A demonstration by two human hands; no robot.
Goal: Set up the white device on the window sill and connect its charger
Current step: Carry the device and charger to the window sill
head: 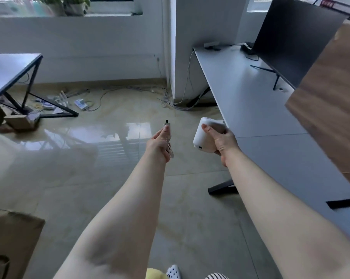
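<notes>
Right hand (222,140) grip wrapped around a white device (205,135), held in the air above the tiled floor (109,158), left hand (160,142) grip pinched on a white charger plug (166,125), just left of the device, grey desk (256,109) beside the right grip, window sill (109,15) far beyond both.

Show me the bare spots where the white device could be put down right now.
The grey desk is bare between its near edge and the monitor. The sill looks free right of the plant. Cables crowd the desk's far end.
</notes>
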